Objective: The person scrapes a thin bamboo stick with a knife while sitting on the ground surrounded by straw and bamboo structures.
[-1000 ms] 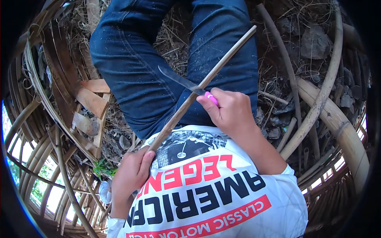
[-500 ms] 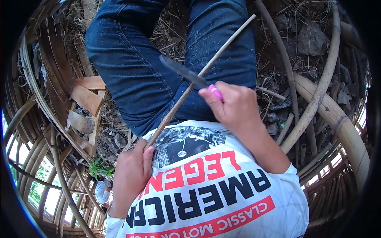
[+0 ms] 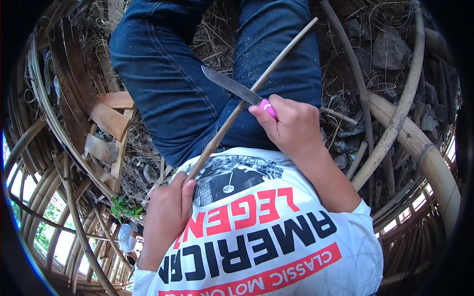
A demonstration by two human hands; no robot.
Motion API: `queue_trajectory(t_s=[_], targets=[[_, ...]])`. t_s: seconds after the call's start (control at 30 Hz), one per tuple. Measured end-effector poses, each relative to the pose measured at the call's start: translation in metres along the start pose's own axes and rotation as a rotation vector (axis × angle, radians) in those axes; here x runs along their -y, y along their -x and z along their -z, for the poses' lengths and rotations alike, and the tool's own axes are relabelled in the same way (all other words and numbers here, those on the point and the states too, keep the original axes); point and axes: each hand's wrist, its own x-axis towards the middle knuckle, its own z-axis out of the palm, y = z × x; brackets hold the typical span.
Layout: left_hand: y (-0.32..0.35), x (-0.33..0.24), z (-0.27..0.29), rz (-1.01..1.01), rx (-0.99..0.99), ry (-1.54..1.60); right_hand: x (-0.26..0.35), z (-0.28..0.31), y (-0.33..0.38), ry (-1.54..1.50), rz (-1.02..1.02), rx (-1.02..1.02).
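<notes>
My left hand is closed round the lower end of a long thin wooden stick. The stick slants up to the right across my lap, its far end over my right thigh. In my right hand is a knife with a pink handle, the fingers wrapped round it. The dark blade lies across the stick near its middle, tip pointing up to the left. Whether the edge bites into the wood cannot be made out. The stick's very end is hidden inside my left fist.
Bent bamboo poles and a thick one stand at the right, near stones. Flat wood pieces lie at the left beside a curved bamboo frame. A person in a white top shows at the lower left.
The knife has slid slightly up along the stick, away from my left hand, and its blade is sharper in view. My left hand and the stick have barely moved.
</notes>
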Motion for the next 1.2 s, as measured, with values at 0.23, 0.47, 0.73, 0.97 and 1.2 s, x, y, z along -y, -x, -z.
queue_trajectory(t_s=[0.23,0.47,0.73,0.97,1.2], targets=[[0.004,-0.002,-0.001,0.008,0.018,0.070,-0.008,0.003,0.001,0.093,0.053,-0.009],[0.012,0.005,0.000,0.064,0.034,0.062,-0.066,0.025,-0.010,0.295,-0.249,-0.067],[0.010,0.003,-0.002,0.045,0.034,0.105,0.004,0.009,-0.003,-0.017,0.061,0.031],[0.018,0.006,-0.002,0.050,-0.019,0.036,-0.053,0.020,-0.023,0.179,-0.173,-0.030],[0.013,0.001,-0.002,0.084,-0.008,0.000,-0.032,0.036,-0.028,0.012,-0.146,0.020]])
